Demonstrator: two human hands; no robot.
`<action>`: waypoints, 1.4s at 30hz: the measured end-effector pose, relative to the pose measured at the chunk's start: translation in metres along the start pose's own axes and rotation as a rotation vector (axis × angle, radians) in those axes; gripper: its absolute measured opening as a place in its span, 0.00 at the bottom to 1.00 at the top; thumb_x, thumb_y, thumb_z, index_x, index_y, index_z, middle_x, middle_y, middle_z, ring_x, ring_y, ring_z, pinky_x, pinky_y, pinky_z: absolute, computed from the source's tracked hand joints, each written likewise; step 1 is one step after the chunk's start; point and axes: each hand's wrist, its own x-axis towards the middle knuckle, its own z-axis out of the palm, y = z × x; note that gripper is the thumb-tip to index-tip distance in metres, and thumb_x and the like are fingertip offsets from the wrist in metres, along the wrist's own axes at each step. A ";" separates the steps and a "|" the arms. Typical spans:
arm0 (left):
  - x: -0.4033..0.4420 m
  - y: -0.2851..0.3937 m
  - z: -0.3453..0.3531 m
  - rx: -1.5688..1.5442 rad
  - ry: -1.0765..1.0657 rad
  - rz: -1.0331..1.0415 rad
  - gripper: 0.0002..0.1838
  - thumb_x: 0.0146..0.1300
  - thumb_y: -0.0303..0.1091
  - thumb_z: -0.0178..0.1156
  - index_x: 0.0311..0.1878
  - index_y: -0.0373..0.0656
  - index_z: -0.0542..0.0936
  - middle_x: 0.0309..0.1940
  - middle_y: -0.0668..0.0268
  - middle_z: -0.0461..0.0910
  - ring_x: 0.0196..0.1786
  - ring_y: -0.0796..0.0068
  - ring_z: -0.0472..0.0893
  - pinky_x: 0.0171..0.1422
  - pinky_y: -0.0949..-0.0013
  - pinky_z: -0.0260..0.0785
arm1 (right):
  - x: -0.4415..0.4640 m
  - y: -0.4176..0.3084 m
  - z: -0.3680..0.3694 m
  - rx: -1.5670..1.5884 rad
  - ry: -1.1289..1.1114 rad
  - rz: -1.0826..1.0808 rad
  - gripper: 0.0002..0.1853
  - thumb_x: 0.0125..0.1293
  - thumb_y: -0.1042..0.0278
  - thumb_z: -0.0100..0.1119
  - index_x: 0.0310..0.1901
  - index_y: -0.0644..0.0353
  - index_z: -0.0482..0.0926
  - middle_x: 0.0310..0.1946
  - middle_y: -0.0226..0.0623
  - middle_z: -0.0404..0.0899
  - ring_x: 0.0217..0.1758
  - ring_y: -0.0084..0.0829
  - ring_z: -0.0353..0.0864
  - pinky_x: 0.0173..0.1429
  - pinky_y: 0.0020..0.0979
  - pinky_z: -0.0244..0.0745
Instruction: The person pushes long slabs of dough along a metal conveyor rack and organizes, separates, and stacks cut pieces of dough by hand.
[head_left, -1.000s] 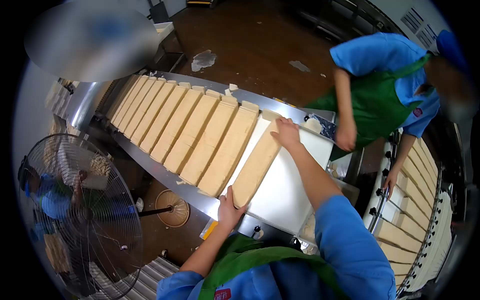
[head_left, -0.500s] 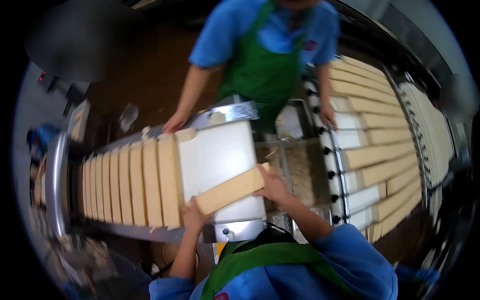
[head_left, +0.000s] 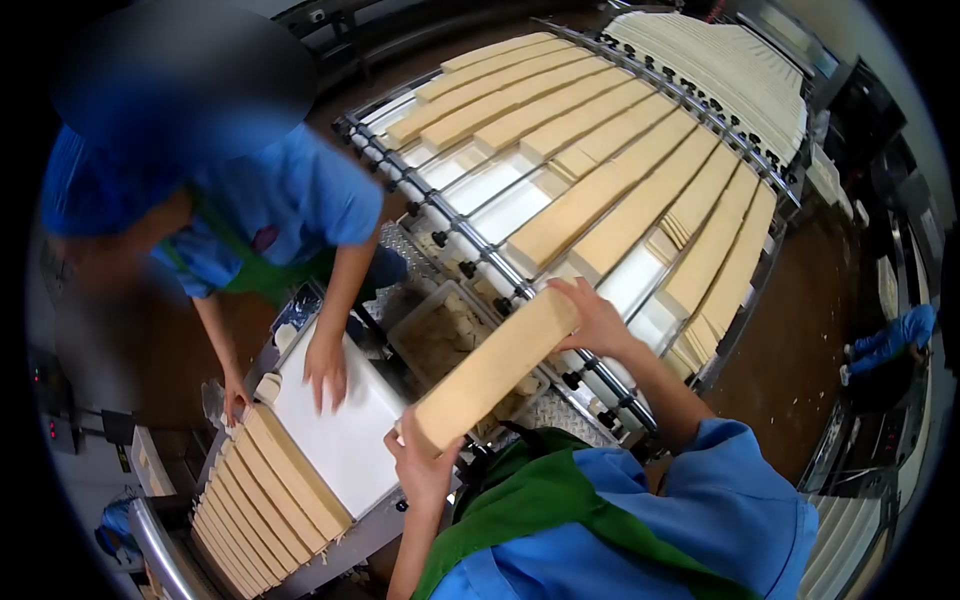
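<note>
A long, pale tan slab with straight edges is held up in the air, tilted, between my two hands. Its lower left end is in my left hand, fingers closed around it. My right hand grips the upper right end, near the front rail of the conveyor. Similar tan slabs lie in lanes on that conveyor, some with bare white belt between them. To the left, a row of slabs rests side by side, next to a white board.
Across from me a co-worker bends over the white board, one hand at the slab row, the other above the board. A bin of broken pieces stands between board and conveyor. Black-knobbed metal rails edge the conveyor. Another person is far right.
My hands have lifted the slab off the white board and carried it right, toward the conveyor. My view has turned right. The co-worker has leaned over, bringing a hand above the board.
</note>
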 end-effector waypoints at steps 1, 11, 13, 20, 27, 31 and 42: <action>0.000 0.009 0.008 0.005 -0.008 0.009 0.41 0.49 0.36 0.71 0.66 0.52 0.63 0.52 0.51 0.64 0.50 0.45 0.75 0.52 0.54 0.73 | -0.008 0.028 -0.008 0.033 0.007 -0.019 0.54 0.33 0.53 0.79 0.67 0.47 0.61 0.56 0.45 0.65 0.49 0.51 0.76 0.53 0.42 0.74; 0.012 0.099 0.073 -0.283 -0.278 0.226 0.32 0.65 0.29 0.56 0.71 0.44 0.57 0.50 0.54 0.62 0.45 0.63 0.72 0.47 0.67 0.76 | 0.021 0.170 -0.037 -0.258 0.085 0.685 0.41 0.61 0.32 0.49 0.46 0.75 0.73 0.39 0.64 0.79 0.45 0.53 0.80 0.49 0.44 0.75; 0.016 0.104 0.087 -0.309 -0.301 0.179 0.31 0.65 0.29 0.55 0.71 0.43 0.57 0.49 0.54 0.62 0.47 0.60 0.72 0.48 0.66 0.75 | 0.026 0.188 -0.046 -0.164 0.029 0.766 0.42 0.63 0.32 0.48 0.48 0.77 0.72 0.48 0.69 0.73 0.54 0.57 0.75 0.57 0.45 0.72; 0.030 0.115 0.127 -0.267 -0.271 0.212 0.33 0.62 0.25 0.54 0.71 0.45 0.57 0.48 0.55 0.65 0.44 0.65 0.72 0.47 0.69 0.69 | 0.019 0.215 -0.057 -0.356 0.349 0.526 0.36 0.67 0.41 0.47 0.49 0.79 0.69 0.65 0.72 0.52 0.67 0.64 0.58 0.68 0.45 0.61; 0.039 0.135 0.131 -0.225 -0.366 0.137 0.36 0.60 0.24 0.53 0.72 0.43 0.54 0.48 0.51 0.64 0.44 0.58 0.71 0.52 0.64 0.67 | 0.015 0.213 -0.059 -0.444 0.372 0.606 0.27 0.66 0.50 0.54 0.50 0.72 0.70 0.58 0.53 0.66 0.66 0.49 0.61 0.65 0.43 0.63; 0.046 0.130 0.161 -0.150 -0.285 0.324 0.36 0.60 0.22 0.52 0.72 0.41 0.52 0.51 0.46 0.63 0.46 0.54 0.71 0.55 0.62 0.65 | 0.009 0.219 -0.072 -0.499 0.515 0.511 0.36 0.65 0.43 0.52 0.60 0.70 0.65 0.63 0.49 0.62 0.69 0.46 0.56 0.71 0.49 0.52; 0.073 0.124 0.187 -0.362 -0.568 0.051 0.41 0.57 0.17 0.53 0.74 0.46 0.51 0.50 0.55 0.77 0.45 0.68 0.79 0.49 0.69 0.71 | -0.002 0.199 -0.009 -0.472 0.399 0.289 0.44 0.62 0.41 0.53 0.69 0.69 0.54 0.71 0.56 0.49 0.75 0.55 0.44 0.73 0.59 0.37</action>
